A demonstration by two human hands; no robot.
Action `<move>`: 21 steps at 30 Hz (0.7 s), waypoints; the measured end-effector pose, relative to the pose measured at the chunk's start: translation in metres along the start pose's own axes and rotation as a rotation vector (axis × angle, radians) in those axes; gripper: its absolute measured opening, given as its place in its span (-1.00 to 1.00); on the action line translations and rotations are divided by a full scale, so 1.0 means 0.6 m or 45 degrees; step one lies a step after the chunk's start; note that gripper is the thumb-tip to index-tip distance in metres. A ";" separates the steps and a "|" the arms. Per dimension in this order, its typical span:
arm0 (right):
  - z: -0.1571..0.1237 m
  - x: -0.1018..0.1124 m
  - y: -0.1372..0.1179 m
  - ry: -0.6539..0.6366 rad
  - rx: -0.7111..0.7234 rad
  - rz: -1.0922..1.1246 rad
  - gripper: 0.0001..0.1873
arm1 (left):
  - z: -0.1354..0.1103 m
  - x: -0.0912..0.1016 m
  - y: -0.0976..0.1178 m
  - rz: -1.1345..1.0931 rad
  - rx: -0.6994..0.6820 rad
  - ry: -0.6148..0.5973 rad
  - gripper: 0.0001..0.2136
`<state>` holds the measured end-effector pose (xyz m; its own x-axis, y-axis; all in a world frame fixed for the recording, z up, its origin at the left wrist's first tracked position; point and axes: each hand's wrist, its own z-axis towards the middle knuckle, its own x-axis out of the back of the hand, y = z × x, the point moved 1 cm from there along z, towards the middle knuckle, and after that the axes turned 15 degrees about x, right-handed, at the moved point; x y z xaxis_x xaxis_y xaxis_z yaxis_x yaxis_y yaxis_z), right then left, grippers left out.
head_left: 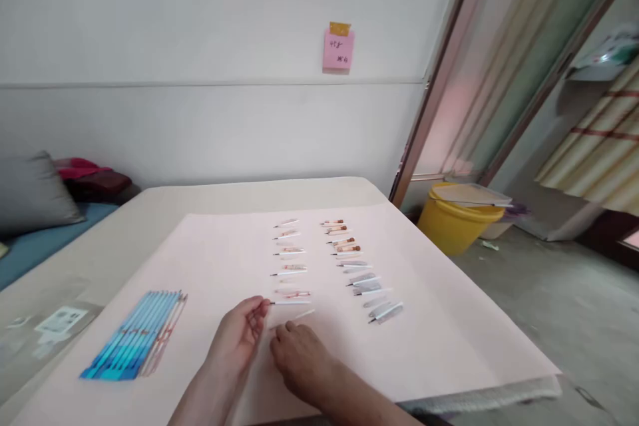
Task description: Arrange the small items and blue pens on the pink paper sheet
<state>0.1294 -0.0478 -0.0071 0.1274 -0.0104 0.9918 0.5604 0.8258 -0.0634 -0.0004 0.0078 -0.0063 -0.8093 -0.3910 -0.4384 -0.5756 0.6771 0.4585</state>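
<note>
Upon the pink sheet (439, 339), the left hand (240, 331) pinches one end of a white pen refill (292, 302), best held lightly and level, while whether the right hand's (305, 358) curled fingers grip anything is unclear.

Your left hand (244, 329) pinches a white refill (292, 302); your right hand (303, 359) curls near 2 columns of pen parts (348, 248).

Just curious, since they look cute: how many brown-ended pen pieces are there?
4 brown-ended pieces, one behind another on the right, beyond the grey pieces; none seems hidden.
</note>
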 end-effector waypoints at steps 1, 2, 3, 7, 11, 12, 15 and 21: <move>-0.004 0.004 0.002 -0.004 -0.005 0.010 -0.85 | -0.005 -0.001 0.004 -0.018 0.000 0.004 -0.91; -0.008 0.007 0.004 -0.015 -0.013 0.020 -0.85 | -0.010 -0.002 0.008 -0.029 -0.004 0.006 -0.90; -0.011 0.009 0.006 -0.031 -0.031 0.029 -0.85 | -0.016 -0.003 0.011 -0.033 -0.013 0.010 -0.89; -0.018 0.009 0.017 -0.060 -0.150 0.037 -0.84 | -0.043 -0.001 0.028 0.007 -0.090 0.030 -0.89; -0.019 0.010 0.023 -0.067 -0.176 0.070 -0.82 | -0.064 0.013 0.044 0.070 -0.268 0.067 -0.92; -0.019 0.010 0.025 -0.072 -0.177 0.077 -0.82 | -0.068 0.018 0.045 0.084 -0.314 0.086 -0.93; -0.023 0.012 0.031 -0.078 -0.197 0.080 -0.81 | -0.078 0.037 0.041 0.143 -0.418 0.129 -0.94; -0.025 0.016 0.035 -0.080 -0.230 0.093 -0.83 | -0.098 0.077 0.000 0.371 -0.538 0.199 -0.86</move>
<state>0.1546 -0.0389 -0.0005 0.1249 0.0861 0.9884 0.6902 0.7082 -0.1489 -0.0445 -0.0467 0.0190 -0.9318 -0.3346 -0.1409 -0.2957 0.4741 0.8293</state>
